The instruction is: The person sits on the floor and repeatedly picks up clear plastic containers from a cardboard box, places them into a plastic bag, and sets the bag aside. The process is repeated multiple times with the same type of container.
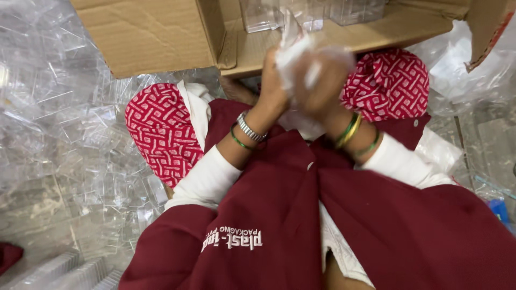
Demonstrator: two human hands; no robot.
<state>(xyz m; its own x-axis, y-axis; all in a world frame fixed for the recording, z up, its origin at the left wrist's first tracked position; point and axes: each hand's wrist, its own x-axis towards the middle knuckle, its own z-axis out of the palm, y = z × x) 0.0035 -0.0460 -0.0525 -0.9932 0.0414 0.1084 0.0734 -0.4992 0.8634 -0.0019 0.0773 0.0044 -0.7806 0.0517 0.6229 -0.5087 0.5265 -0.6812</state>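
My left hand (272, 86) and my right hand (322, 88) are raised together above my lap, both closed around a white cloth (294, 51) and a clear plastic piece; motion blur hides the exact shape of what they grip. The cloth sticks up between the fingers. My wrists carry green and yellow bangles, and a metal band sits on the left one. I wear a maroon apron (301, 215) over white sleeves and red patterned trousers (161, 129).
An open cardboard box (161, 32) lies just beyond my knees, with clear plastic boxes (312, 11) inside. Several clear plastic pieces (59, 107) cover the floor to the left. Clear plastic bags (467, 70) sit at the right.
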